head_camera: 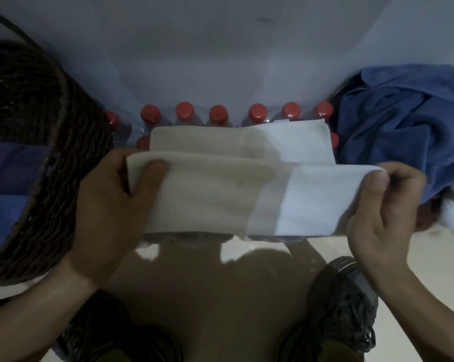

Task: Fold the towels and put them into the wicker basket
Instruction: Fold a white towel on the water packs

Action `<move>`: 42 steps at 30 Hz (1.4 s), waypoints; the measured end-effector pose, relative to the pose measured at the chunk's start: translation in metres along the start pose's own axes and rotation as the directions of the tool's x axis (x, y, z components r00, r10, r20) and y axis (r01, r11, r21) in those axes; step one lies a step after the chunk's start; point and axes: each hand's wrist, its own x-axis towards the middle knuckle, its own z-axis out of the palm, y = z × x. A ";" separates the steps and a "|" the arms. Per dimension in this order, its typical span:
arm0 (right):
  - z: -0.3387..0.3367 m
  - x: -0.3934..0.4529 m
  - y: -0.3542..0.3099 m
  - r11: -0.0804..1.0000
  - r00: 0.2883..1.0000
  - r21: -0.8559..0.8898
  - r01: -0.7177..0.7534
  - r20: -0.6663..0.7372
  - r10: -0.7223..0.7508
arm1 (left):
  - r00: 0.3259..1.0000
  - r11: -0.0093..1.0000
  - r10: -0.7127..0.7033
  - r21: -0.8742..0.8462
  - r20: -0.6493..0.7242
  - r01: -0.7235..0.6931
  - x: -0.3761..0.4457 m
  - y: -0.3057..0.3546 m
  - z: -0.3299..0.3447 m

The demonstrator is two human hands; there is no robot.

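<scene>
Both hands pinched the white towel: the left hand (111, 194) at one end, the right hand (385, 205) at the other, the half-folded white towel (220, 194) stretched between them (over capped bottles (185, 112)). Better to square the edges before swinging it left into the wicker basket (45, 152).

A pale bluish wall (220, 48) rises behind red-capped bottles (218, 114) standing on a glossy beige floor (207, 283), half in shadow.
</scene>
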 end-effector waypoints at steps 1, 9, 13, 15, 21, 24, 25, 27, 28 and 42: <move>0.000 0.003 -0.003 0.996 0.994 0.025 -0.090 0.057 0.089 | 0.997 0.997 -0.071 -0.031 -0.012 0.070 0.003 0.000 0.006; -0.015 0.022 -0.011 0.984 0.956 -0.110 -0.137 0.247 0.160 | 0.996 0.994 -0.072 0.077 -0.055 0.076 -0.003 -0.013 0.017; 0.008 0.051 -0.016 0.984 0.967 -0.172 -0.052 0.238 0.093 | 0.989 0.993 -0.070 0.084 -0.134 0.082 0.014 -0.018 0.027; 0.020 0.066 -0.016 0.979 0.950 -0.194 -0.066 0.289 0.121 | 0.989 0.995 -0.057 0.073 -0.135 0.068 0.025 -0.020 0.033; 0.025 0.070 -0.004 0.925 0.948 -0.380 0.022 0.303 0.102 | 0.994 0.990 0.007 0.142 -0.108 0.008 0.042 -0.025 0.039; 0.033 0.070 -0.001 0.915 0.968 -0.404 0.004 0.232 0.099 | 0.997 0.980 0.008 0.200 -0.076 0.008 0.047 -0.025 0.039; 0.036 0.070 0.000 0.908 0.969 -0.420 0.010 0.229 0.095 | 0.999 0.975 -0.005 0.223 -0.052 0.017 0.049 -0.025 0.039; 0.040 0.073 0.002 0.893 0.968 -0.451 0.013 0.228 0.101 | 0.999 0.966 -0.036 0.254 -0.012 0.038 0.052 -0.025 0.038; 0.041 0.074 0.003 0.889 0.968 -0.458 0.010 0.226 0.105 | 0.999 0.962 -0.046 0.270 0.001 0.044 0.054 -0.024 0.038; -0.001 0.045 -0.013 0.862 0.900 -0.507 -0.004 0.374 0.224 | 0.994 0.954 -0.105 0.286 0.029 0.092 0.021 -0.002 0.026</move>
